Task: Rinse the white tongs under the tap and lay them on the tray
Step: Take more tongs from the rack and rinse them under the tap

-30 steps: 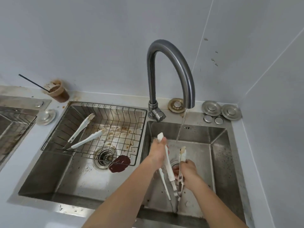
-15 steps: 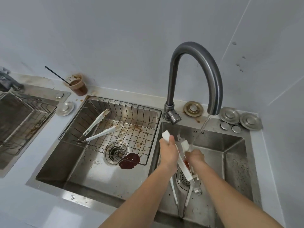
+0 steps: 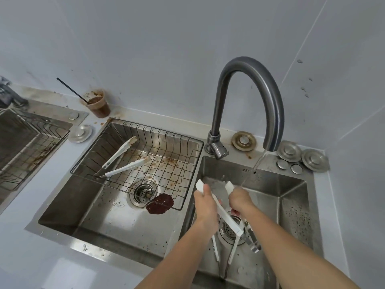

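Observation:
White tongs [image 3: 226, 215] are held over the right sink basin [image 3: 291, 205], spread in a V with the tips pointing up. My left hand [image 3: 205, 202] grips the left arm. My right hand [image 3: 239, 198] grips the right arm close to its tip, where the thin stream from the grey tap [image 3: 270, 113] lands. A wire tray [image 3: 187, 155] sits across the left basin with another pair of white tongs [image 3: 123, 159] lying in it. A third pair of tongs [image 3: 224, 259] lies on the right basin floor under my arms.
A dark red patch [image 3: 160, 203] lies by the left basin drain [image 3: 142, 192]. A dirty cup with a black straw [image 3: 98, 104] stands on the counter behind the tray. Metal caps [image 3: 300, 156] sit right of the tap. A second sink with a rack [image 3: 27, 142] is at far left.
Both hands lifted the tongs up toward the stream, and my right hand slid up to the tip. The view shifted left, so the sink sits further right in frame.

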A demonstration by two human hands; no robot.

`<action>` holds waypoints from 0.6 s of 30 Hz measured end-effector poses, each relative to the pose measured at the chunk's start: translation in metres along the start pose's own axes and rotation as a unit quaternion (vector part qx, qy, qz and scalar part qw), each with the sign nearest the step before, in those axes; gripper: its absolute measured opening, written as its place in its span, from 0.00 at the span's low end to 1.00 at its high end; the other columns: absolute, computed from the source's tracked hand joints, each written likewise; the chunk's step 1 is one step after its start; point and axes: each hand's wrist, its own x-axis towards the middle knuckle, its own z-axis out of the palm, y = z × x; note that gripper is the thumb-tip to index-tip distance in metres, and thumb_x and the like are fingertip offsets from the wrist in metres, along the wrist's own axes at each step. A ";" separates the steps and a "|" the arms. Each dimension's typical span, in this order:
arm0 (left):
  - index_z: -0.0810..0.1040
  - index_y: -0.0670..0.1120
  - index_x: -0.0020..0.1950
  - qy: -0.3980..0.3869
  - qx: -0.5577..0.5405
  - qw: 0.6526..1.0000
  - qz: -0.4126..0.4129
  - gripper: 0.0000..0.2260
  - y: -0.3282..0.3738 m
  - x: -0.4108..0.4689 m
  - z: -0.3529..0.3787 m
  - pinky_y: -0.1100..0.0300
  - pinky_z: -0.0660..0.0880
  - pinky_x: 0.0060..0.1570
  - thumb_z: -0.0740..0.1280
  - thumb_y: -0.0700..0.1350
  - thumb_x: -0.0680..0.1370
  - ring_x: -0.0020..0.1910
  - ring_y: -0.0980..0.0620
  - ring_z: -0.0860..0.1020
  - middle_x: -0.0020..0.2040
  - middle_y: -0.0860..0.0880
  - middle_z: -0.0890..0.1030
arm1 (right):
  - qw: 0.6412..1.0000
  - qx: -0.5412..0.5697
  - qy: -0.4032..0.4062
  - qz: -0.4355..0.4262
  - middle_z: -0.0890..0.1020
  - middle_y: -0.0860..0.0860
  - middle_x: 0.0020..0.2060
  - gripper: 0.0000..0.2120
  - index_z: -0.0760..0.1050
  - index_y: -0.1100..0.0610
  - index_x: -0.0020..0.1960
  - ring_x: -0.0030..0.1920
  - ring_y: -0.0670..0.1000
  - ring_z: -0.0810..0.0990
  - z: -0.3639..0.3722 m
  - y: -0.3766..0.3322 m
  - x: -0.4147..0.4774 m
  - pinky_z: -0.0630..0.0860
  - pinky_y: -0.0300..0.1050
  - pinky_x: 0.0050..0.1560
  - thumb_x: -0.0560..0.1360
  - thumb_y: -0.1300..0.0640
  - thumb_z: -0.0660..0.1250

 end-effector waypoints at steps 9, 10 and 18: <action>0.66 0.48 0.54 -0.016 0.036 0.993 0.114 0.10 -0.019 -0.023 0.014 0.57 0.74 0.44 0.54 0.54 0.81 0.41 0.53 0.75 0.44 0.50 0.73 | 0.995 -0.085 0.055 0.013 0.80 0.60 0.54 0.30 0.77 0.59 0.61 0.48 0.55 0.81 0.002 0.004 0.003 0.73 0.45 0.45 0.80 0.39 0.46; 0.66 0.48 0.54 -0.015 0.042 0.993 0.112 0.11 -0.020 -0.023 0.014 0.56 0.75 0.43 0.55 0.54 0.81 0.41 0.53 0.75 0.44 0.50 0.74 | 0.997 -0.064 0.045 0.020 0.80 0.60 0.56 0.30 0.76 0.59 0.62 0.50 0.56 0.80 0.001 0.005 0.002 0.71 0.45 0.45 0.80 0.39 0.46; 0.71 0.45 0.50 -0.005 0.056 0.997 0.055 0.11 -0.008 0.007 0.003 0.60 0.72 0.31 0.55 0.51 0.82 0.32 0.52 0.74 0.36 0.46 0.74 | 0.940 0.301 -0.120 0.103 0.71 0.54 0.27 0.20 0.71 0.62 0.47 0.23 0.50 0.66 -0.013 0.007 -0.015 0.62 0.40 0.23 0.82 0.48 0.49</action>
